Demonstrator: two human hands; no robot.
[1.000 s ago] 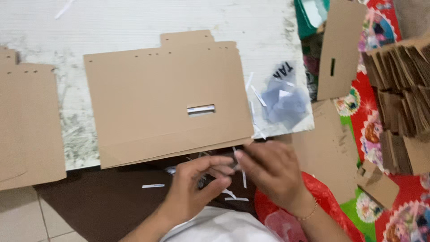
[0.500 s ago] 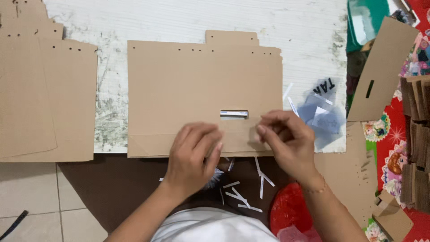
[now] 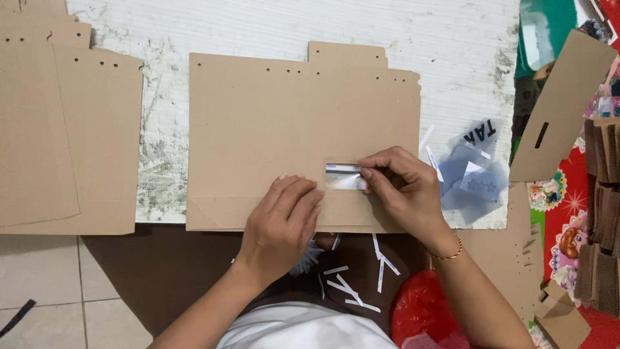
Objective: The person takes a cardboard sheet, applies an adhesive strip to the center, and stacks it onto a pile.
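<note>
Here, far left: a stack of flat brown cardboard blanks [image 3: 61,129] lies partly on the scratched white table [image 3: 258,29], well apart from the work. Centre: one cardboard sheet [image 3: 271,123] with a tab on its top edge and small punched holes along the top lies flat, its near edge at the table's front. The left hand [image 3: 284,223] rests palm down on the sheet's lower part, fingers together and extended, gripping nothing, only pressing. Just right of those fingertips is the small rectangular window slot [image 3: 342,176], over which a shiny clear strip [image 3: 343,181] is laid. The right hand [image 3: 400,187] has thumb and forefinger pinched nearly closed on the strip's right end, the other fingers curled. Judgement: to do this well, keep the left hand's weight steady so the sheet cannot slide, hold the strip square to the slot edges before pressing, and smooth from the free end toward the pinch to avoid wrinkles. Below, white paper slips [image 3: 352,287] lie scattered on the lap. Right: clear film pieces [image 3: 475,181] sit on the table corner; further right, another slotted cardboard piece [image 3: 558,110] and folded cardboard bundles [image 3: 604,213].
</note>
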